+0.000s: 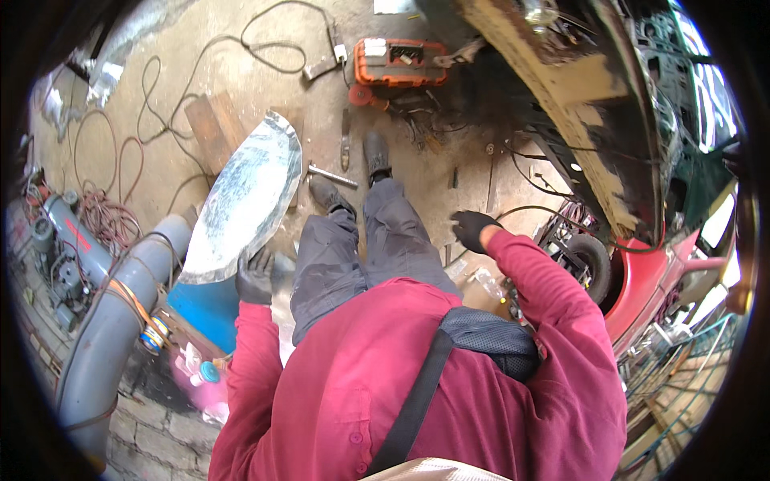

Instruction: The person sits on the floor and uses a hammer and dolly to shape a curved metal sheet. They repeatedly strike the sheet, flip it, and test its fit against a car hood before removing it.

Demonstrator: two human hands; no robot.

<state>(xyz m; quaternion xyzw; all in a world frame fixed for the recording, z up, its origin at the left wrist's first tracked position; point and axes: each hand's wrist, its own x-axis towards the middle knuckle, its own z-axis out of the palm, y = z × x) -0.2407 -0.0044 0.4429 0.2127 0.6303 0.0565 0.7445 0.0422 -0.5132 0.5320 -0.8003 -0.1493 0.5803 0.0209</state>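
My left hand [255, 278], in a black glove, is at the near edge of a large shiny metal sheet [249, 188] with a curved outline. Its fingers lie along that edge and appear to grip it; the thumb is hard to make out. The sheet slants away from me above a blue surface [204, 313]. Over the floor to the right, my black-gloved right hand [473, 231] is open, fingers apart and nothing in them. A dark cable [529, 208] runs close to its wrist.
An orange toolbox [401, 62] stands ahead, with an angle grinder [365, 96] beside it. A metal tube [333, 175] lies by my feet. Wooden boards [215, 128] and looping cables are on the left, near a thick grey pipe [136, 297]. Vehicle bodywork [577, 96] rises at right.
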